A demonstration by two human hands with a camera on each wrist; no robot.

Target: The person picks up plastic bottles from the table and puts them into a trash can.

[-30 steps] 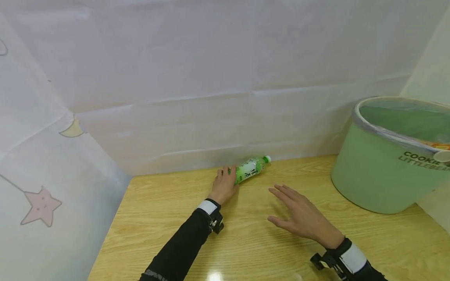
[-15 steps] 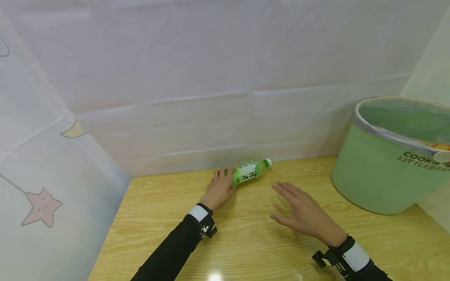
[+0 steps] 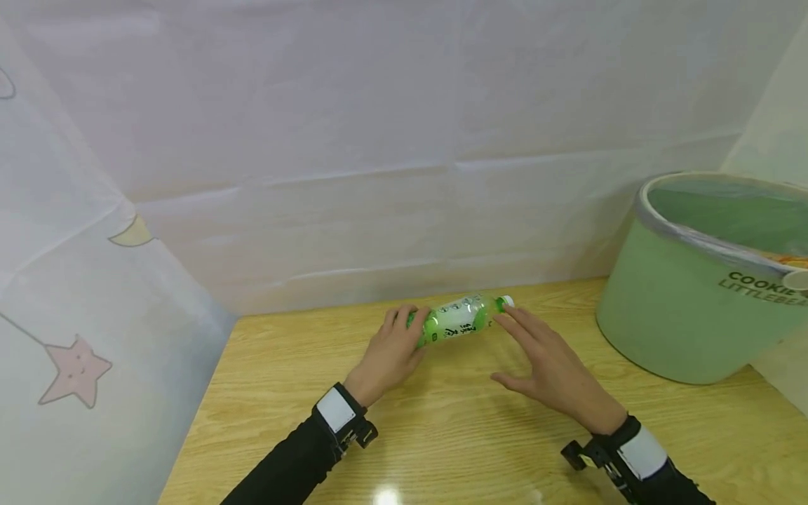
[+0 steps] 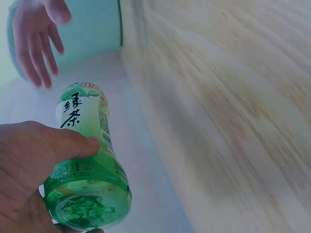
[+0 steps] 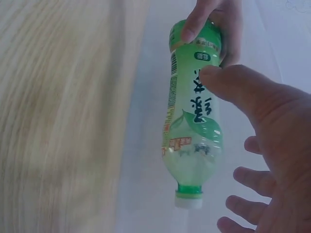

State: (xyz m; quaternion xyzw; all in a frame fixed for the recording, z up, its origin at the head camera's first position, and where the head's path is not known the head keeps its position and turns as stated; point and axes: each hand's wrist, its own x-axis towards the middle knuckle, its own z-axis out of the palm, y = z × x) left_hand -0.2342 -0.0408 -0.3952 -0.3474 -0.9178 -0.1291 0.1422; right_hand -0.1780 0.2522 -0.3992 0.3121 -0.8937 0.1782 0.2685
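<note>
A green tea bottle (image 3: 459, 317) with a white cap is held on its side above the table. My left hand (image 3: 393, 351) grips it around the base end; in the left wrist view the thumb (image 4: 80, 147) lies along the label just above the clear green bottom (image 4: 90, 208). Beside the cap end, my right hand (image 3: 555, 365) is spread with its fingers straight and thumb apart. The right wrist view shows the bottle (image 5: 194, 111) in front of that hand's palm, cap (image 5: 188, 200) pointing down in the picture, the fingers (image 5: 252, 182) apart from it.
A light green bin (image 3: 682, 308) with a plastic liner stands at the right, something orange (image 3: 789, 260) inside it. The wooden table (image 3: 271, 393) meets a pale papered wall (image 3: 353, 154) at its back edge.
The left hand has raised the bottle and brought it right and nearer, so its cap now reaches the right hand's fingertips in the head view. The right hand has barely moved.
</note>
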